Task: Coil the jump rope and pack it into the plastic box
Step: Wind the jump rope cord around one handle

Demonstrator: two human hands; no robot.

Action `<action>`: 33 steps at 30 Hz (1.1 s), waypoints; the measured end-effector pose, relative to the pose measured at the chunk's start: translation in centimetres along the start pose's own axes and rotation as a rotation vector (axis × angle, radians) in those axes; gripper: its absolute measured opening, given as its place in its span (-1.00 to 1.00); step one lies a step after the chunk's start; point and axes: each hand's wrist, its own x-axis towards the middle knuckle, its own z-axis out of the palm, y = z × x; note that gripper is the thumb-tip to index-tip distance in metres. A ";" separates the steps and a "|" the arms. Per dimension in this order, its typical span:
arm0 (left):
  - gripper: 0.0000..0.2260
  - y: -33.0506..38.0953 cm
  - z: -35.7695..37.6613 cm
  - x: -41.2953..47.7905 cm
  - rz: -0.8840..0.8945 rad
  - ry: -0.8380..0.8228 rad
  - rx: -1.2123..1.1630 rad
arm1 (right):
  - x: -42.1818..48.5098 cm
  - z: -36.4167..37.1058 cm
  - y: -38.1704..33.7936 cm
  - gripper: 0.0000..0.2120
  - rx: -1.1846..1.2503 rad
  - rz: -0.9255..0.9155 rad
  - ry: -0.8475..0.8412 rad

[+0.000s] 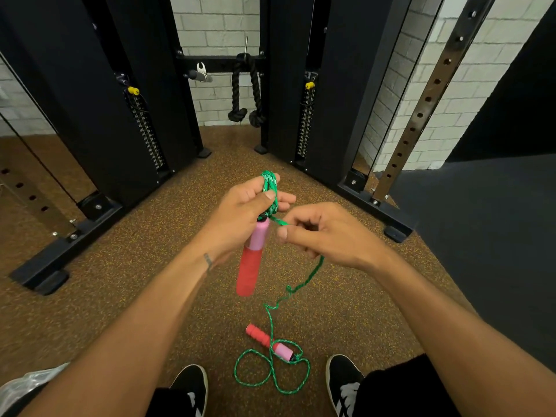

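My left hand (240, 209) is shut around a small coil of green jump rope (269, 188) wound over its fingers. The first handle (251, 260), pink above and red below, hangs down from that hand. My right hand (328, 233) pinches the green rope just to the right of the coil. From there the loose rope (304, 284) drops to the floor and lies in loops (270, 371) between my shoes. The second red and pink handle (269, 343) rests on the floor among those loops. A clear plastic object (27, 383), partly cut off, shows at the bottom left.
Black cable machine columns (135, 115) and their base feet (54, 260) flank the speckled brown floor (150, 251) ahead. A black knotted rope attachment (245, 91) hangs at the back by the white brick wall. A dark mat (481, 236) lies right. My black shoes (343, 383) are below.
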 end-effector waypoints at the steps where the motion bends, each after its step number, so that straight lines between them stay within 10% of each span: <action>1: -0.75 0.0 0.0 -0.1 -0.007 -0.028 0.012 | 0.0 0.0 0.2 -0.81 0.010 -0.027 0.032; 15: -0.67 -0.4 0.5 -0.8 -0.036 -0.482 0.012 | 1.2 -2.2 1.6 -0.93 0.112 -0.109 0.280; 33: -0.62 -0.3 0.7 -0.8 0.016 -0.442 -0.120 | 1.5 -1.7 2.4 -0.68 0.402 0.124 0.203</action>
